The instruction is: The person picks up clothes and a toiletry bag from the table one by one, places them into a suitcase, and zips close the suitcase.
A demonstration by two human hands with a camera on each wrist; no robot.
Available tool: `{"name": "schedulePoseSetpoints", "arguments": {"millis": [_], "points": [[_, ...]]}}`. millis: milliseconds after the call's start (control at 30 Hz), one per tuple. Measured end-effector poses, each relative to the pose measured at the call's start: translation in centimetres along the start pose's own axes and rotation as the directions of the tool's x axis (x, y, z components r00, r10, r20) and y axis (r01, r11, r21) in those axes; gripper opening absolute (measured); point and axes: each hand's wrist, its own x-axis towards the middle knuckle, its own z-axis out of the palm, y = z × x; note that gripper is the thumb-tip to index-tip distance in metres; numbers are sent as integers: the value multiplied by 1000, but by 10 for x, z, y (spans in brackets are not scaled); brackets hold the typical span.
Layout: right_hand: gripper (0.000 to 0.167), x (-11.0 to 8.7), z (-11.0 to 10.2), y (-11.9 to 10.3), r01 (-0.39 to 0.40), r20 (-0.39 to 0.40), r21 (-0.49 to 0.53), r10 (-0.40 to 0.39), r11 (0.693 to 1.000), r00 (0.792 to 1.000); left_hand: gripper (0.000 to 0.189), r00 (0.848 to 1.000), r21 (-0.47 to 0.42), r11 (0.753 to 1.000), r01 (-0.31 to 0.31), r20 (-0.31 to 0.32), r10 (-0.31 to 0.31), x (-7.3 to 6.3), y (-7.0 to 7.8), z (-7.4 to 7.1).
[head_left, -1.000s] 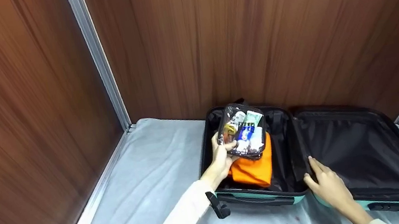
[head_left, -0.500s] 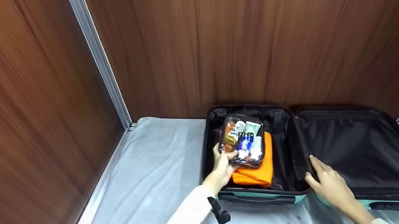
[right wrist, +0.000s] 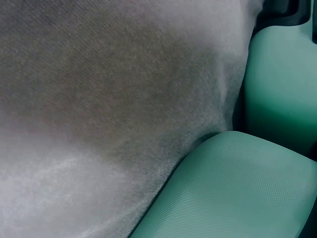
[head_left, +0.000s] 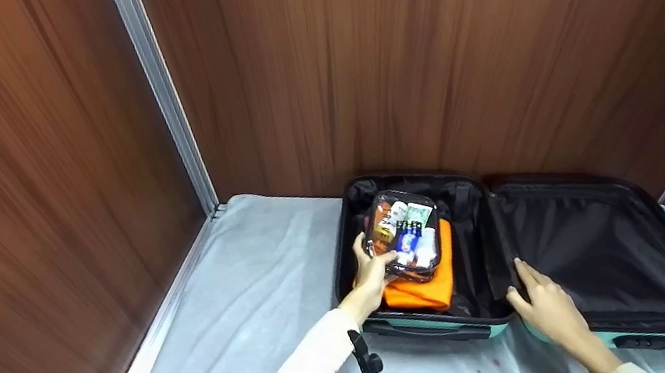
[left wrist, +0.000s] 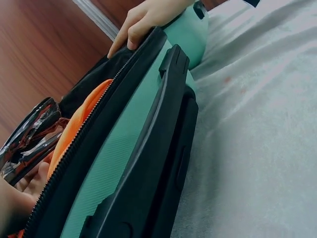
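Observation:
In the head view my left hand [head_left: 372,281] grips the lower left corner of a clear toiletry bag [head_left: 403,232], thumb on top. Small bottles and tubes show through its clear top. The bag is over a folded orange cloth [head_left: 425,296] in the left half of the open suitcase [head_left: 423,326]. The left wrist view shows the bag [left wrist: 34,131] beside the orange cloth [left wrist: 81,116], inside the zipped rim. My right hand [head_left: 548,305] rests on the suitcase edge where the two halves meet, fingers extended. The right wrist view shows only green shell [right wrist: 237,188] and sheet, no hand.
The suitcase's right half [head_left: 601,256] lies open with a black lining. A pale sheet [head_left: 243,296] covers the surface beneath. Brown wood-look panels [head_left: 313,68] stand close behind and at the sides, joined by a metal corner strip [head_left: 165,93].
My left hand has lowered the toiletry bag slightly toward the front, over the orange cloth, mostly in the first half second. The right hand has stayed on the suitcase edge.

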Motion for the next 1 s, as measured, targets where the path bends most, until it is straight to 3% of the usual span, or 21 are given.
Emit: {"name": "schedulePoseSetpoints", "arguments": {"millis": [233, 367, 433, 533, 600, 700, 767, 867, 1000], "points": [[60, 0, 2, -2, -5, 0, -2, 5, 1000, 1000, 78, 999, 60, 998, -34, 7, 33, 1, 1, -2], [60, 0, 3, -3, 1, -3, -4, -1, 1000, 1000, 72, 993, 191, 976, -108, -19, 114, -2, 5, -3], [59, 0, 3, -3, 9, -15, -6, -9, 1000, 1000, 68, 985, 306, 940, -151, -38, 171, -3, 9, -4], [59, 1, 3, -3, 21, -35, -7, -21, 1000, 999, 62, 967, 482, 855, -193, -56, 250, -4, 15, -5], [58, 1, 3, -2, 28, -44, -7, -28, 1000, 999, 60, 961, 549, 812, -197, -54, 270, -4, 18, -5], [59, 1, 3, -2, 27, -35, -10, -27, 1000, 999, 62, 963, 615, 769, -172, -61, 264, -4, 20, -6], [59, 1, 4, -3, 20, -25, -8, -21, 1000, 999, 71, 971, 637, 760, -128, -75, 227, -4, 20, -7], [59, 0, 4, -4, 18, -23, -9, -18, 1000, 1000, 82, 971, 691, 714, -110, -77, 225, -3, 19, -8], [58, -1, 4, -3, 39, -52, -8, -39, 999, 998, 87, 969, 761, 632, -146, -19, 247, -3, 20, -10]]}}
